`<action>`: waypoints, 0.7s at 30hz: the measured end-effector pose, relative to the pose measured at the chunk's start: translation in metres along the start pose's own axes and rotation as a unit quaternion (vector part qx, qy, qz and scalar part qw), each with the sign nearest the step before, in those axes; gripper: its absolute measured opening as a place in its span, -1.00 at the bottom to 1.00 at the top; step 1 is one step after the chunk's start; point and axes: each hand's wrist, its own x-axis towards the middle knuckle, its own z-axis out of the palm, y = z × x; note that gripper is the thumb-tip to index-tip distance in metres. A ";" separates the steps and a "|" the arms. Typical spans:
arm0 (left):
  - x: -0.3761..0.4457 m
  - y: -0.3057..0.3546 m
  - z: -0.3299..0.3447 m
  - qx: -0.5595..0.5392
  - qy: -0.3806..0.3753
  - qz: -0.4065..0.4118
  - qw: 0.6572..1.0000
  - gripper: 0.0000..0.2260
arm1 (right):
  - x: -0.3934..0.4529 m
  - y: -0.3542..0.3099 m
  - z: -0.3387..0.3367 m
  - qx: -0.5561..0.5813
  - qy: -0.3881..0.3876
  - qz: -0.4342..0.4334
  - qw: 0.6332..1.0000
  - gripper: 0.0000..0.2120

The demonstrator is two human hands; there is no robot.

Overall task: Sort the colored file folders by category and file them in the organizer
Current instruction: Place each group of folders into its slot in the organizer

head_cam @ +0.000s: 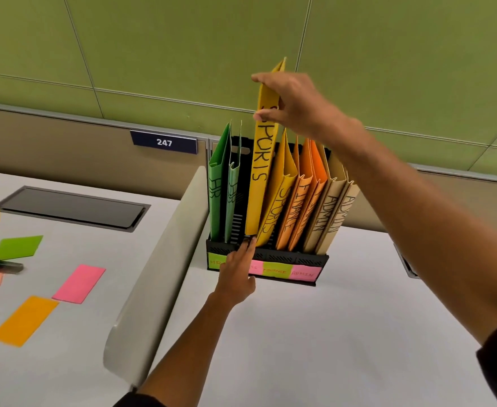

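Nearest me, bare white desk. My left hand (235, 271) reaches out with fingers straight and relaxed, holding nothing; fingertips touch the front lip of the black slotted plastic file organizer (288, 255), right at the foot of the folder going in. Strip of pink and green paper labels (279, 271) runs along the organizer front; I read HR, FINANCE, ADMIN, the second one is hidden behind my hand.

Task thing: tall yellow card folder marked SPORTS (260, 177), upright, bottom edge already down in the second slot, top sticking well above the rest. My right hand (288, 101) pinches its top, fingers and thumb curled round the upper edge.

To do this step well, I judge:
- keep the left fingertips bracing the base so the organizer doesn't slide back
- lower straight down, spine facing front, no twist
- keep it left of the second yellow SPORTS folder (276, 207), which leans toward it, and don't snag it
- release only once it bottoms out

Slot neighbours: two green HR folders (219, 186) on the left, two orange FINANCE folders (300, 201) and two tan ADMIN folders (329, 212) on the right. Looks like the last folder.

Behind: grey partition with a blue 247 plate (164, 141), green wall panels.
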 end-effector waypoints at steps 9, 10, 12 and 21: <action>-0.004 0.010 0.003 -0.127 0.150 -0.040 0.980 -0.60 | -0.021 0.001 0.019 0.009 0.039 -0.015 0.999 -0.33; -0.003 0.011 0.003 -0.134 0.175 -0.049 0.974 -0.62 | -0.021 0.003 0.019 0.007 0.041 -0.012 0.999 -0.33; 0.001 0.013 -0.001 -0.144 0.198 -0.064 0.967 -0.65 | -0.022 0.006 0.021 0.002 0.038 -0.006 0.999 -0.32; 0.009 0.002 -0.006 0.003 0.091 -0.051 0.995 -0.51 | -0.046 0.008 0.068 -0.013 -0.051 0.041 0.998 -0.32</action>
